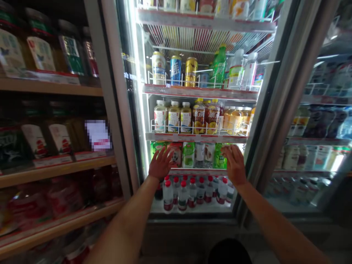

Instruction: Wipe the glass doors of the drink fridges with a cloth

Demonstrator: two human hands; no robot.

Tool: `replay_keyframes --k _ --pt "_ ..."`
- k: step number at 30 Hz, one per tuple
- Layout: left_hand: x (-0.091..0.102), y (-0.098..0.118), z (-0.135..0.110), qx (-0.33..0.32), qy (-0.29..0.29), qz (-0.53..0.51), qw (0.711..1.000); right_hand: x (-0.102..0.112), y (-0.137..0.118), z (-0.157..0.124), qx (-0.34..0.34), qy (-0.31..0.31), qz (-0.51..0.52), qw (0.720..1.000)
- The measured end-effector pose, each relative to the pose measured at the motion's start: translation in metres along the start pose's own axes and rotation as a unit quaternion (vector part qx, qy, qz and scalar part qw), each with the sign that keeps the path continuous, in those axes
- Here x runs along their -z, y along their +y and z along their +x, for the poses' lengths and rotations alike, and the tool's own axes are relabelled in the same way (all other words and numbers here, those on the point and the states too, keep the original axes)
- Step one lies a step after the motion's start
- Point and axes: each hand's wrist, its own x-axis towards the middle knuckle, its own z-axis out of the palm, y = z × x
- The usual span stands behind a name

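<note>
A carton point(177, 156) is showing red, while the pack point(188, 156) beside it is displaying green with a pale patch. The clear bottles point(168, 196) below are wearing red caps. Brown tea bottles point(198, 114) are sporting yellow caps and white lettering. One can point(175, 70) is gleaming blue, another can point(191, 72) gold; a soda bottle point(220, 65) is glowing bright green.

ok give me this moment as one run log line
left hand: spread open, by red pack | right hand: partly curled, by green pack, contact unclear | below: red-capped bottles, upright
</note>
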Motion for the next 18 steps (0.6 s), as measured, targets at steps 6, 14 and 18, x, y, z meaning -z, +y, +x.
replay_keyframes --k 6,14,18 --pt "0.002 0.001 0.001 0.000 -0.005 0.002 1.000 -0.022 -0.035 0.025 -0.002 0.022 0.030 0.999" --pt "0.005 0.002 0.000 -0.007 -0.011 0.004 1.000 -0.039 -0.070 0.021 0.024 -0.010 0.046 0.999" --pt "0.006 0.003 0.001 -0.006 -0.010 0.000 1.000 -0.044 -0.084 0.040 0.010 0.007 0.042 0.999"
